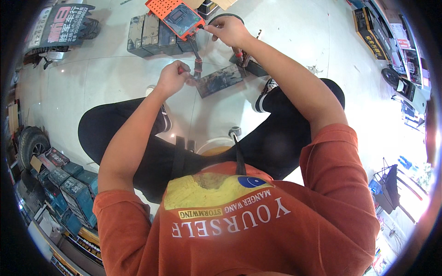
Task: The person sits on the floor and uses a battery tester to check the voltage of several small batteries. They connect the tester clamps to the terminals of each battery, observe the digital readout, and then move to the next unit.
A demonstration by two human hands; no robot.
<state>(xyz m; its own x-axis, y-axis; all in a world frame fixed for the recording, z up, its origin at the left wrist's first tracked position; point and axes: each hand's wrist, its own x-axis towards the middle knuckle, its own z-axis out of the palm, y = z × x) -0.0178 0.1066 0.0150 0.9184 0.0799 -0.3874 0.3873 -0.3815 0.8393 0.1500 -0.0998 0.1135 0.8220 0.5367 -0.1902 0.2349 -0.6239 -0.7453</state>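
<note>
Nearest the camera is a rust-orange T-shirt (239, 225) on a seated person, black-trousered knees (281, 142) spread wide, apparently to let both arms reach the floor between them. Far ahead, just left of centre, an orange electrical tester (178, 19) rests over a row of used batteries (154, 34); that perch seems to raise its dark face toward the person. The right hand (226, 31) is partly curled, fingertips at a black knob (200, 27) on the tester's near right corner; whether they grip it, I cannot tell. The left hand (171, 79) is closed on a red handle (182, 70), beside a dark cable clamp (198, 66) at the left end of a single grimy battery (220, 81). This battery lies on the pale floor within reach of both hands, probably for access to both ends. Farther out, more batteries (79, 188) are stacked at near left, below a tyre (33, 148).
</note>
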